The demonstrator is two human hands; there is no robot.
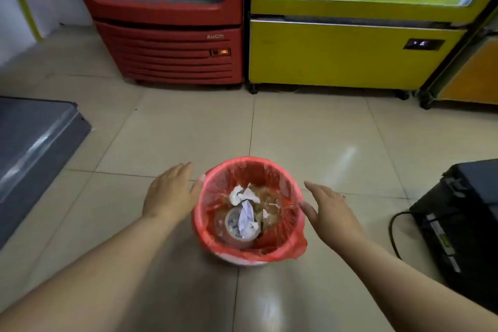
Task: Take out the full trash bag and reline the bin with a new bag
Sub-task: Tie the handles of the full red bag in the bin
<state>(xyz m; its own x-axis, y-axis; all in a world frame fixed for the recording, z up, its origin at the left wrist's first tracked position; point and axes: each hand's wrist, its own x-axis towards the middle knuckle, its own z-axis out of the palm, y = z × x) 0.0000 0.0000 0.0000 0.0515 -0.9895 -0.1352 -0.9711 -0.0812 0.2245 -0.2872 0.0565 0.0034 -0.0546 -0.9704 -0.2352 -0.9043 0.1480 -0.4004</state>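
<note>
A small round bin point(242, 261) stands on the tiled floor, lined with a red plastic trash bag point(269, 178) folded over its rim. Inside lie crumpled white paper point(246, 213), a roll of tape point(237, 226) and clear wrappers. My left hand point(171, 191) is flat and open just left of the rim, its thumb nearly touching the bag. To the right of the rim my right hand point(330, 210) is spread open, thumb close to the bag edge. Neither hand holds anything.
A red drinks cooler point(172, 43) and a yellow display fridge point(350, 54) stand at the back. A grey cabinet edge point(32, 148) is at the left. A black case point(463, 213) with a cable sits at the right. Tiled floor surrounds the bin.
</note>
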